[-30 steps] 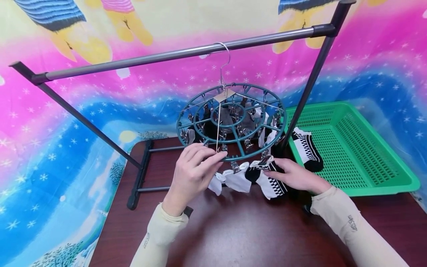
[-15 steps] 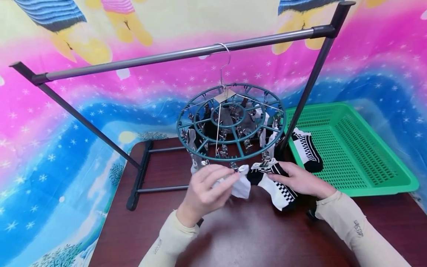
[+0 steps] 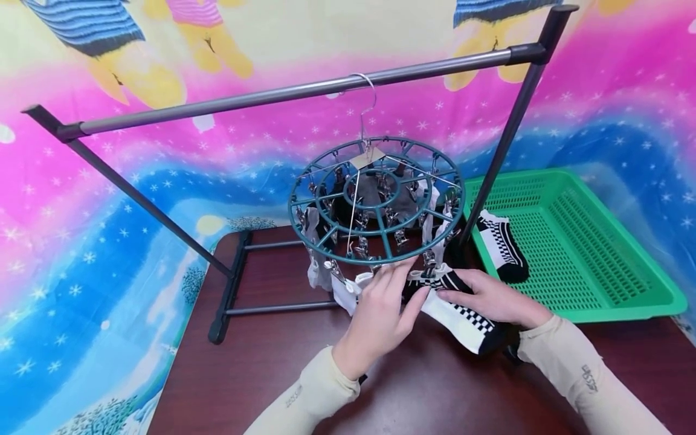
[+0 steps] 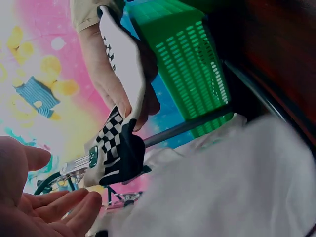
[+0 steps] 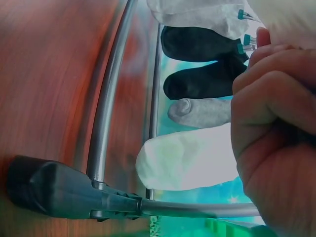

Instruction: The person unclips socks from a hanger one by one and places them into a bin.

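Note:
The round green clip hanger [image 3: 375,261] hangs from a rack by its metal hook, with several socks clipped around it. In the head view, my right hand [image 3: 497,299] pinches a black-and-white checkered sock [image 3: 462,320] between thumb and fingers. A metal clip [image 4: 76,165] meets the cuff of that sock in the left wrist view. My left hand [image 3: 377,314] is beside the cuff, fingers extended and thumb apart, below the hanger's front rim. Nothing shows between the left fingers [image 4: 64,205]. The right wrist view has the right hand's curled fingers, but its sock is hidden there.
A green basket [image 3: 587,311] stands at the right with another checkered sock [image 3: 502,248] inside. The dark metal rack [image 3: 293,92] spans the table [image 3: 212,386]. Dark, grey and white socks, such as the white sock [image 5: 190,158], hang behind the right hand.
My left hand has moved right from the hanger's front rim, past a hanging white sock, to the checkered sock's cuff. The right hand keeps its pinch and has shifted slightly right and down.

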The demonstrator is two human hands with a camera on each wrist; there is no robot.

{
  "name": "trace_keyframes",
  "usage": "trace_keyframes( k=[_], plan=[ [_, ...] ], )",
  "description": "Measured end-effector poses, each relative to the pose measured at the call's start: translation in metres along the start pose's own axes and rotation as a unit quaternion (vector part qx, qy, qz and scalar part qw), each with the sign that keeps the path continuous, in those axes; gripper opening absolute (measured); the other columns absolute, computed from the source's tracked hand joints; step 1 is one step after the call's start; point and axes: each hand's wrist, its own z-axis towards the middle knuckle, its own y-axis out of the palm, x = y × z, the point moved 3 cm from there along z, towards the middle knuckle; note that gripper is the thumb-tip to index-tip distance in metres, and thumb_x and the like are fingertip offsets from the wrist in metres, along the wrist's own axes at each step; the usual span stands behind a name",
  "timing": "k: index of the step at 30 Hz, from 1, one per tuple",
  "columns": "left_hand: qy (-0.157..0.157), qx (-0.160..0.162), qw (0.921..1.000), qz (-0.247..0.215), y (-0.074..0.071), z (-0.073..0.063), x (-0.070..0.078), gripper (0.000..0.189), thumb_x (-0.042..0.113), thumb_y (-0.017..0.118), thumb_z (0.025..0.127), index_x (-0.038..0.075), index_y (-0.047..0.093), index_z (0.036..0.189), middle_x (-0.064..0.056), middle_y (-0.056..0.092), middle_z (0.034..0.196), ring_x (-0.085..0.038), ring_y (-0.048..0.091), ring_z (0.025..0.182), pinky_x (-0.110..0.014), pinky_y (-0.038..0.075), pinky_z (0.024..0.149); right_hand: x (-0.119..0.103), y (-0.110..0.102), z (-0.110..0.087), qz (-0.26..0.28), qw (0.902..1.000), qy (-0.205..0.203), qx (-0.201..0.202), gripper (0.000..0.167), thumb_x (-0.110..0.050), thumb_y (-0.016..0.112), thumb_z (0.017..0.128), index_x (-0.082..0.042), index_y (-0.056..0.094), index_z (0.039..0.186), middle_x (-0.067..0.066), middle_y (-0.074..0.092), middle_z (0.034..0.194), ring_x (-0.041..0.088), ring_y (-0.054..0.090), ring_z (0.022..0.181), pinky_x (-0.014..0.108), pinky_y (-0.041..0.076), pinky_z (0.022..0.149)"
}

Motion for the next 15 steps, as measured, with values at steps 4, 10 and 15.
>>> trace_keyframes(
  k=[4,10,15],
  plan=[
    [-0.051,-0.025,0.9981,-0.022,0.006,0.006,-0.002,0.046,0.031,0.065,0.103,0.004,0.059,0.140,-0.010,0.070,0.131,-0.022,0.068,0.119,-0.034,0.057,0.098,-0.002,0.000,-0.001,-0.007,1.0000,-0.004,-0.005,0.034,-0.026,0.061,0.106,-0.007,0.065,0.134,0.003,0.071,0.111,0.008,0.066,0.092,0.024,0.056,0.081],
    [-0.066,-0.032,0.9965,-0.040,0.011,0.015,-0.005,0.039,0.033,0.065,0.103,0.007,0.067,0.131,-0.008,0.075,0.123,-0.020,0.071,0.113,-0.032,0.058,0.093,-0.003,0.002,-0.002,-0.001,0.9999,-0.011,-0.013,0.032,-0.024,0.062,0.106,-0.006,0.064,0.132,0.002,0.071,0.105,0.008,0.069,0.086,0.025,0.057,0.077],
    [-0.071,-0.023,0.9957,-0.055,0.011,0.020,-0.007,0.032,0.031,0.064,0.104,0.009,0.069,0.127,-0.004,0.075,0.120,-0.015,0.071,0.110,-0.028,0.057,0.091,-0.003,0.002,-0.002,0.020,0.9995,-0.008,-0.024,0.035,-0.022,0.061,0.106,-0.001,0.062,0.134,0.006,0.073,0.108,0.010,0.073,0.085,0.026,0.060,0.077]
  ],
)
